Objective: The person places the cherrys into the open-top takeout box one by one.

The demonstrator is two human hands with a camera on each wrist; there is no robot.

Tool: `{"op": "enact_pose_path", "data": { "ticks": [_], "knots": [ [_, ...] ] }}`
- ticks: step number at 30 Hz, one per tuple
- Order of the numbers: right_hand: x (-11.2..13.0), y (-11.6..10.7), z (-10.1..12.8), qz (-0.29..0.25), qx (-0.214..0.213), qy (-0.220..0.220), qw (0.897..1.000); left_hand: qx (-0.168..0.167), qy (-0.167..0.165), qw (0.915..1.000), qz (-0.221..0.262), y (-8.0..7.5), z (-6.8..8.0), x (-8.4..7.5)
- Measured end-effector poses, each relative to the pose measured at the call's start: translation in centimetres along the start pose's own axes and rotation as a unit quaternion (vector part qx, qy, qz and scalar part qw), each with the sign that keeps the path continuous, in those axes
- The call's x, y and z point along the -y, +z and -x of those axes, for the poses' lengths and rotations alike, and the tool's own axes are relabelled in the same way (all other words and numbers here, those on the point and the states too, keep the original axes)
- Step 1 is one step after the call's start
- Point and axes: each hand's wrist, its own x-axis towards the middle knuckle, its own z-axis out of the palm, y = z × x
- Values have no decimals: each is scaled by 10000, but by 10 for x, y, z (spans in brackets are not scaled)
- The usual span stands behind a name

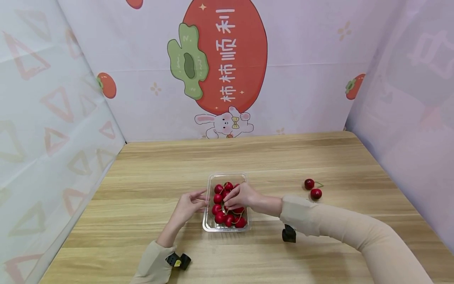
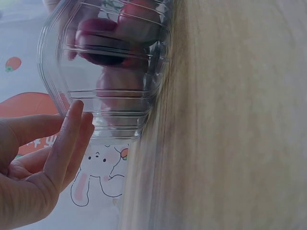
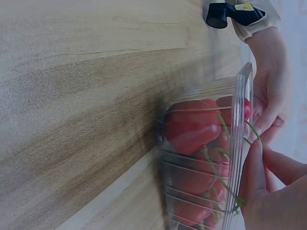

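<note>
The clear plastic rectangular punnet stands on the light wooden table, a little in front of the person, and its long axis runs away from the person toward the backdrop with the big red persimmon. Left of the punnet is the left hand: its fingers are loose and nearly straight, and the fingertips touch the left wall of the punnet, as the left wrist view also shows. They do not curl around anything. Inside the punnet lie the glossy dark red cherries with thin green stems. Over them comes the right hand, reaching in from the right side, with fingers bent down; it seems to pinch a green stem at the rim, so this hand is the nearer one to the fruit. Well to the right of the punnet, two loose red cherries lie on the table, apart from both hands
</note>
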Motion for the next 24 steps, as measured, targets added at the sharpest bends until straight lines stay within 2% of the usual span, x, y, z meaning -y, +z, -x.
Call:
{"op": "enact_pose_path", "data": {
  "ticks": [18, 24],
  "knots": [
    [0, 3, 1, 526, 150, -21, 9985, -5, -10, 10000, -27, 0, -1, 2],
    [0, 3, 3, 743, 273, -197, 9967, 41, -33, 10000, 31, 0, -1, -1]
  ]
}}
